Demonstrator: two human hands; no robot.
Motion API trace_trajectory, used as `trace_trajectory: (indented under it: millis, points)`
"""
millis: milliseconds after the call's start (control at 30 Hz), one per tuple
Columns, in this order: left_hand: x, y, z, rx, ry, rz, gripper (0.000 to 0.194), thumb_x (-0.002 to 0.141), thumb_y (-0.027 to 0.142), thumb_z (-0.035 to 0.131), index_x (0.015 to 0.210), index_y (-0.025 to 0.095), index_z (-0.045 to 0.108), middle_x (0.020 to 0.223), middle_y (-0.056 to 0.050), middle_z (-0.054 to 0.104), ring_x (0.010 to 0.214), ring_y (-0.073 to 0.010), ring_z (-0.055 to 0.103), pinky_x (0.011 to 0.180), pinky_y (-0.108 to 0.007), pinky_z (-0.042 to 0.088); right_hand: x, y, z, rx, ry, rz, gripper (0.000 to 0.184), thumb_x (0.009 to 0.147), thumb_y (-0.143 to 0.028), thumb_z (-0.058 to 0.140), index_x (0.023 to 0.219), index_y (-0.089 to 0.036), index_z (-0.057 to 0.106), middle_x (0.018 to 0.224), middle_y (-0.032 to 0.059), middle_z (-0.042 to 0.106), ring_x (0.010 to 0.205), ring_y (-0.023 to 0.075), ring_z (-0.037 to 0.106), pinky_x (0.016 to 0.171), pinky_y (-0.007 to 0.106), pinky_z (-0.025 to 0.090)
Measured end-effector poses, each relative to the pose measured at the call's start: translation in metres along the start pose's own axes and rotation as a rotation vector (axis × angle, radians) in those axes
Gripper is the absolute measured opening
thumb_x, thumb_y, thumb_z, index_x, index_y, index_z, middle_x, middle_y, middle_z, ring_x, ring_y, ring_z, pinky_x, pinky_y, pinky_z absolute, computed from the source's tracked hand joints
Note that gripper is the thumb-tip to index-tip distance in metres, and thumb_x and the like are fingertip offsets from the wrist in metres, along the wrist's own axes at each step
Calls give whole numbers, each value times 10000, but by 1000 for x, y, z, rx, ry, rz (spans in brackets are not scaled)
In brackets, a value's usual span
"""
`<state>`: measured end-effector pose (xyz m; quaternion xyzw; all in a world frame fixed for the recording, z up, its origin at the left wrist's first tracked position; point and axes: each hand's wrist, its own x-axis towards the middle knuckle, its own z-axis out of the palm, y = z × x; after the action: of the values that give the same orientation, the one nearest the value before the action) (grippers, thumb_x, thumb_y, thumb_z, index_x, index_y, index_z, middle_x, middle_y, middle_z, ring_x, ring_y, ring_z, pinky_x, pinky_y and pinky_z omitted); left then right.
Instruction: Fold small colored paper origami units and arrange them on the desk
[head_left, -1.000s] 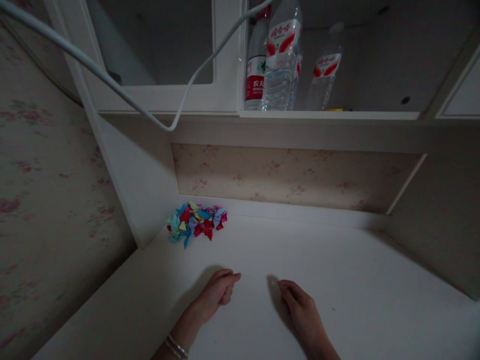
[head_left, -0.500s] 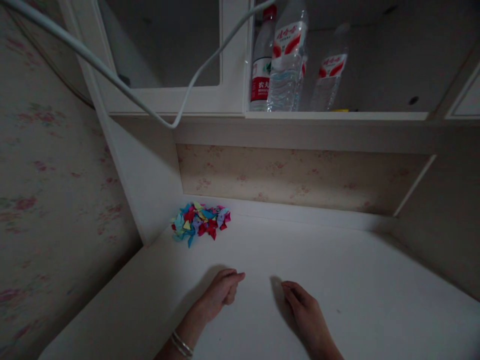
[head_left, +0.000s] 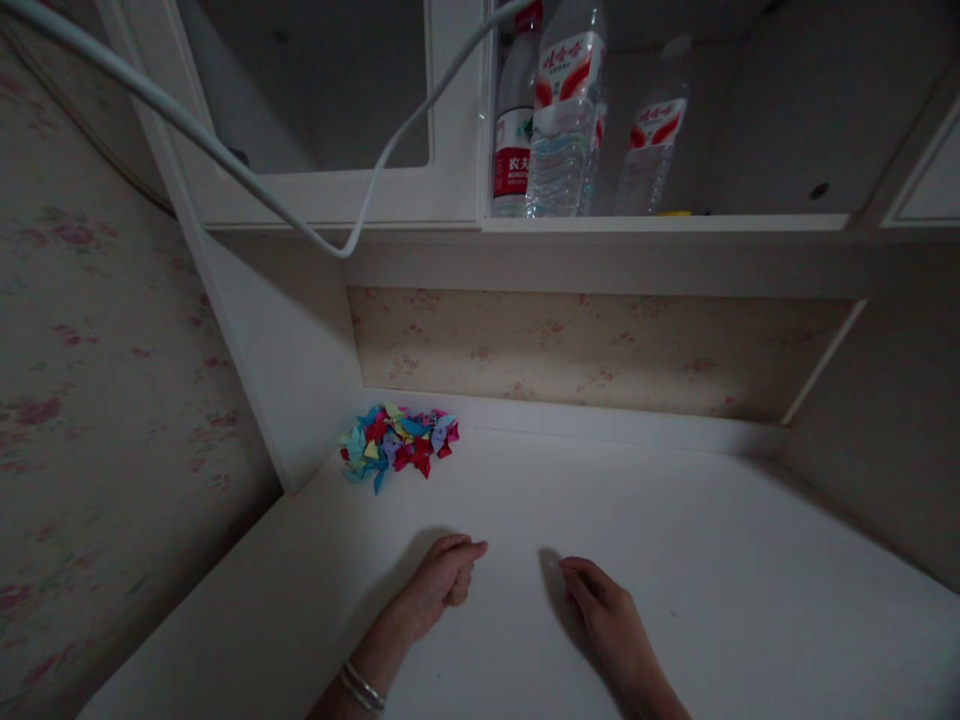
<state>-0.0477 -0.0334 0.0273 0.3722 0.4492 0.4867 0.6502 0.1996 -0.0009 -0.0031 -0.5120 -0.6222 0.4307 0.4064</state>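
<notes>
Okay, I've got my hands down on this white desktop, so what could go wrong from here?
The colorful paper pieces lie in a loose pile, so a sweep of your left hand might scatter them. The bangles on that wrist could snag one. Overhead, the white cable hangs in front of the cabinet; a raised hand might catch it.

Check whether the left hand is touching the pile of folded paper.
Apart: the head view shows bare desktop between the left hand and the paper pile.
</notes>
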Motion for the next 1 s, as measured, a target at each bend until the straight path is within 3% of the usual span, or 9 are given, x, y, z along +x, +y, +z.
trace_trajectory:
  millis: [133,433,700,1000]
  points:
    - [0,0,0,1,0,12,402,743,370,666,599,222,321,427,124,260,379,-48,129,406,-253,67,1,4,1,4,8,11,430,811,-550,525,921,-169,692,577,-9,577,537,152,507,500,233,382]
    - [2,-3,-2,5,-11,12,383,762,348,649,604,222,323,431,124,259,383,-49,125,401,-250,70,1,-3,1,-44,-7,14,416,824,-531,502,924,-172,685,679,11,628,643,171,549,591,233,416]
    - [0,-1,0,8,-7,23,394,769,345,645,592,220,316,426,123,258,381,-48,120,400,-251,68,0,-1,1,-37,-1,8,430,816,-535,509,937,-164,690,626,7,602,554,152,500,511,233,379]
    - [-1,0,0,25,-16,33,397,779,348,636,581,219,316,426,120,253,384,-51,117,404,-255,68,2,2,0,-67,-3,-4,420,833,-532,497,937,-172,687,651,7,624,588,157,531,534,231,391]
